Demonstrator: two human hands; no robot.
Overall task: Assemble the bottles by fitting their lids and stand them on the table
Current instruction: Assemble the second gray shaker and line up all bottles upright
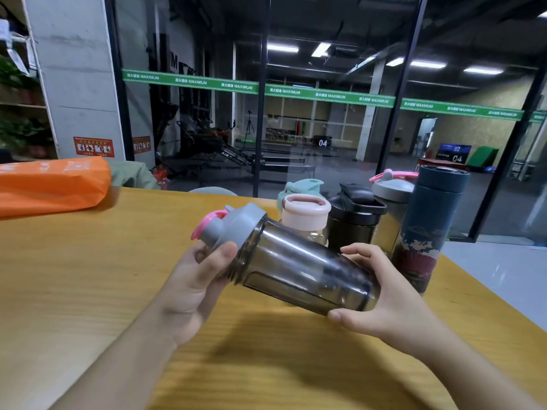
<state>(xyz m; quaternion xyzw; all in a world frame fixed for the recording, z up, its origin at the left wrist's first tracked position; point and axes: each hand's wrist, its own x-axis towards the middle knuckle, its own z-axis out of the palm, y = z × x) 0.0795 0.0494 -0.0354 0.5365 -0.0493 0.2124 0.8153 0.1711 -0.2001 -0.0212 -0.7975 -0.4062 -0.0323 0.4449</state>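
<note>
Bottle (pixel 302 270) of smoky translucent plastic held tilted above desk (pixel 88 276), neck to the left, base to the right. Left hand (pixel 195 287) wrapped around grey lid (pixel 236 229) and neck, thumb across the lid rim: grip closed on the lid. Right hand (pixel 381 300) cupping the base, fingers curled over the wall: grip closed on the bottle. Lid apparently seated on the neck; thread ridges visible just below its skirt, so full tightness not confirmed.

Step in hand, by judgement: screwing down the lid. Recommended: hold body steady with right hand, turn lid with left until skirt meets shoulder evenly all round, check for no cocked edge, then set upright beside the finished group.

Materials: bottle wall smooth, glossy, cylindrical, likely slippery. Lid matte grey, domed, with pink loop (pixel 207 224) hinged at top.

Standing upright at rear right of desk: mint-lidded bottle (pixel 302 187), pale pink-lidded bottle (pixel 305 214), black shaker (pixel 355 220), grey-lidded shaker (pixel 390 208), tall dark-blue flask (pixel 426 226) with printed pattern, matte finish. Orange bag (pixel 50 187) lying at rear left, crinkled film.
</note>
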